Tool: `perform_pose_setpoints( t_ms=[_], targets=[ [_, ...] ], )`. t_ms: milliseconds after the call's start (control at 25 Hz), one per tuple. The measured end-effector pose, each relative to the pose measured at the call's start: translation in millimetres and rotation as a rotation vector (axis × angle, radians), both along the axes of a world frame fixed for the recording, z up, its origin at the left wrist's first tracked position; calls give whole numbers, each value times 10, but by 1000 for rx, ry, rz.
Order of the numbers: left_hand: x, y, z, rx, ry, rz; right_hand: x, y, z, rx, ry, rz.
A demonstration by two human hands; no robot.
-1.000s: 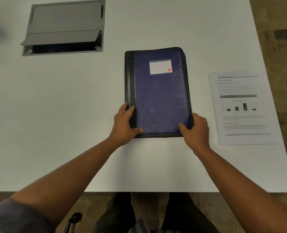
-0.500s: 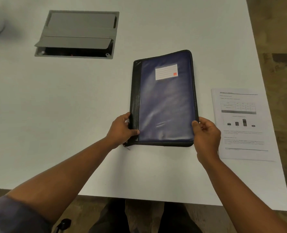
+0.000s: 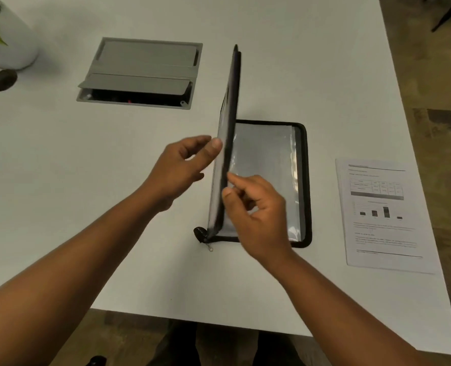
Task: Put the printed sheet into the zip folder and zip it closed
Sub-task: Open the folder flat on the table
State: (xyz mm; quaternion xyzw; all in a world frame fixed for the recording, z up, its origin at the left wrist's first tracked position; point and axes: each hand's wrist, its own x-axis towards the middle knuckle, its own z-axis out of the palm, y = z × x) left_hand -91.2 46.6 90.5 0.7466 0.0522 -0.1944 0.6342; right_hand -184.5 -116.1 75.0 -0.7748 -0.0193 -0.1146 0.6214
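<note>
While upright, folder cover (image 3: 229, 133), between fingers (image 3: 214, 146)

- Looking like an office or meeting room: broad white table (image 3: 272, 35) carrying a flush grey cable hatch (image 3: 142, 72).
- Printed report (image 3: 380, 215) lying alongside; potted plant (image 3: 0, 33) sitting at the corner.

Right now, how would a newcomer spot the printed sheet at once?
Start at the white table and find the opened zip folder near its middle. The printed sheet lies flat to the folder's right, untouched near the table's edge, the only paper there, showing a table and a bar chart.
</note>
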Motion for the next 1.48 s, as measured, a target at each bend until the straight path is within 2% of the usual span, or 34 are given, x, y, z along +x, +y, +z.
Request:
perform_pose_setpoints(
  t_ms=[160,280,400,520,640,800,920,1120,1320,1400,1480],
  targets=[
    [73,266,161,122,-162,44,-24,259,-91,-55,35,251],
    [115,558,172,127,-205,62,7,65,-330,-102,113,160],
    [161,909,55,246,-171,126,107,-428,-736,-414,389,-27],
    [219,1233,-208,547,-169,170,156,-884,-1080,-772,710,-84],
    [251,1457,-557,759,-147,159,121,-1099,-1283,-791,848,-48],
    [200,1553,-1003,730,22,70,14,-1146,-1371,-804,888,1],
    [201,1546,-1279,858,68,46,-56,-1159,-1369,-869,892,14],
    [205,1489,-1575,940,108,40,-203,-1276,-1394,-901,864,5],
    [147,1378,-1672,1105,154,-52,-235,-1336,-1446,-943,833,-2],
    [150,1241,-1611,1175,106,-117,-233,-1340,-1472,-926,828,-3],
    [162,1007,-1538,1198,-35,-308,-260,-1348,-1502,-896,813,-13]
  ],
)
